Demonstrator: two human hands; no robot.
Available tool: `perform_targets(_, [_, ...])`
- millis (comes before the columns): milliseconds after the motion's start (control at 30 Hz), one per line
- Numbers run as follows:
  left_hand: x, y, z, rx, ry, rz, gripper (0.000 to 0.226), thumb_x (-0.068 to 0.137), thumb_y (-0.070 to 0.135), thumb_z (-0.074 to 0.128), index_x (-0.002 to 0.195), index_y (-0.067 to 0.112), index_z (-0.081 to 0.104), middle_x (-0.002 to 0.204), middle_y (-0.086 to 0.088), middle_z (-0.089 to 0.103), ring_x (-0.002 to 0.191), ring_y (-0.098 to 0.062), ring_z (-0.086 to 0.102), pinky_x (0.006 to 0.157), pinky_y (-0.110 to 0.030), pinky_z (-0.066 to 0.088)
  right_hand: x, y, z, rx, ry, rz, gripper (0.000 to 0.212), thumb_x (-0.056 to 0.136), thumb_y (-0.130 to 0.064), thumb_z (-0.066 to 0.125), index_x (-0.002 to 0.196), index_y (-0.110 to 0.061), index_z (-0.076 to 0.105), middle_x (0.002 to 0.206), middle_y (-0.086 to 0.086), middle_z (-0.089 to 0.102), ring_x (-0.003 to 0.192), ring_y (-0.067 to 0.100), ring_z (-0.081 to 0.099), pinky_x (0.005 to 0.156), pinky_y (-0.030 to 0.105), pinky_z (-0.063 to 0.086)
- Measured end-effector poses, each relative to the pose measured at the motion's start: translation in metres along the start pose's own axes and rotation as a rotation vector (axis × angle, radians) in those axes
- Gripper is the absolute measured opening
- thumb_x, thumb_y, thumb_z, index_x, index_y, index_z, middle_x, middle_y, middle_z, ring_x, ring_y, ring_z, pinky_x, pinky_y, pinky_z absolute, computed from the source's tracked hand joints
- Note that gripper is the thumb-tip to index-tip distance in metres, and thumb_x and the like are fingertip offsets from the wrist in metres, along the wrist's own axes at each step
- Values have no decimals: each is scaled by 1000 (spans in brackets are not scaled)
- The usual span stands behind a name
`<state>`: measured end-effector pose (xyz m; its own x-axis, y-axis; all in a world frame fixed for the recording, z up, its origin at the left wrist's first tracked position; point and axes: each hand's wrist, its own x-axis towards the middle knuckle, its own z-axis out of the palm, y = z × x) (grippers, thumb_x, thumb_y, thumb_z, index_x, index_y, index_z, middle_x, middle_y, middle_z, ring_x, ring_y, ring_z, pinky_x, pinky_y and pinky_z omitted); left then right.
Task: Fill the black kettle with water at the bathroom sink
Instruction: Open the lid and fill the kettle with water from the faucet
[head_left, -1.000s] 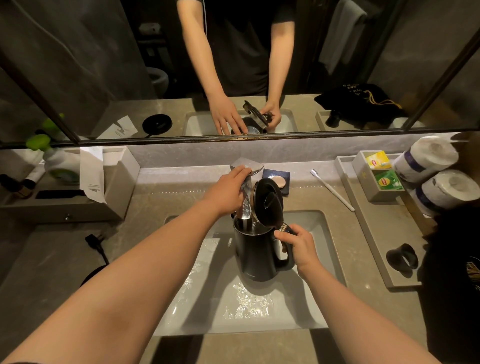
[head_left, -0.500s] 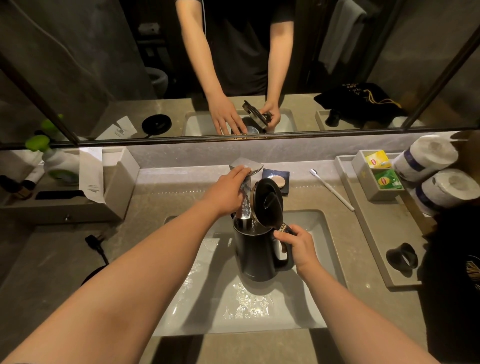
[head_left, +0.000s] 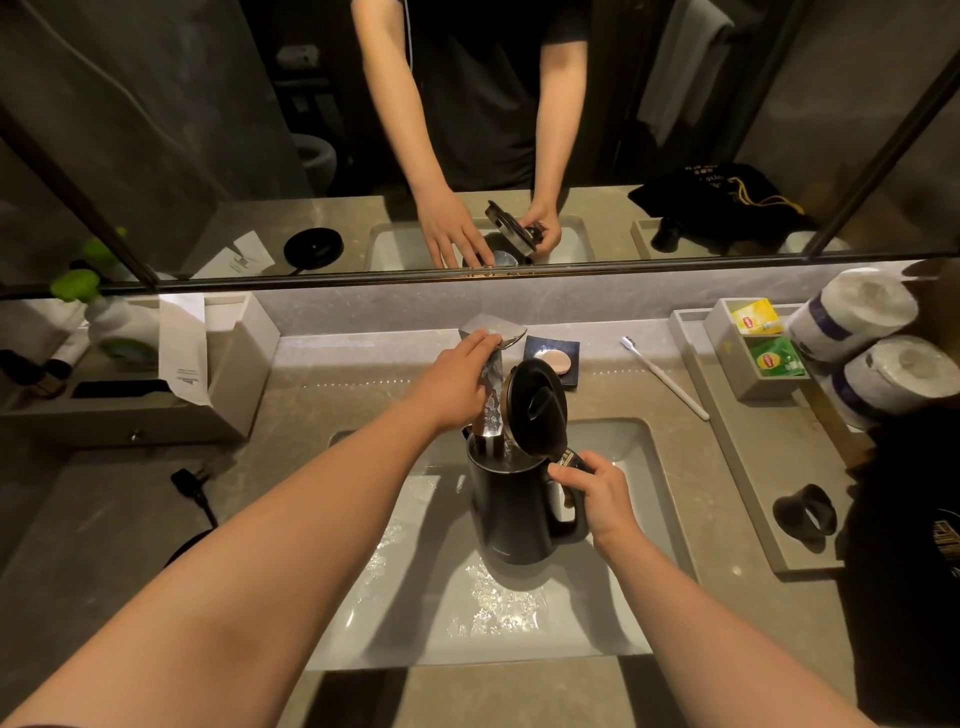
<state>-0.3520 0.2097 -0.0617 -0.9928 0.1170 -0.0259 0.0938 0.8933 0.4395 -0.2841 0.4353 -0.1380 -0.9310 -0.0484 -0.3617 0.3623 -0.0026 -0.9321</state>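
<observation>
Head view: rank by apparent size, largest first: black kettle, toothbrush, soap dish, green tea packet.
1. black kettle, by far the largest.
2. toothbrush, long but thin.
3. soap dish and green tea packet look about alike; they also lie farther from the camera than the kettle, so no ranking between them.

My left arm reaches from seven o'clock toward twelve, bare to the elbow, and my left hand (head_left: 457, 382) lies palm down with the fingers laid flat and loose on the tap (head_left: 491, 332), curled round nothing. My right arm comes up from five o'clock, wrist bent inward, and my right hand (head_left: 597, 493) is wrapped tight round the kettle (head_left: 511, 514) handle, thumb on top.
</observation>
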Motion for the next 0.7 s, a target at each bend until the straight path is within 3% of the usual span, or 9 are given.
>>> perform_targets(700, [-1,0,-1,9,-18,-12,72,88,15,53,149,29,18,159,2,17,136,-29,33,106,-42,32,3,9,-1,11,6,-3,28,64,-26,78,77,-4,67,62,4,61,62,22,53,51,30,46])
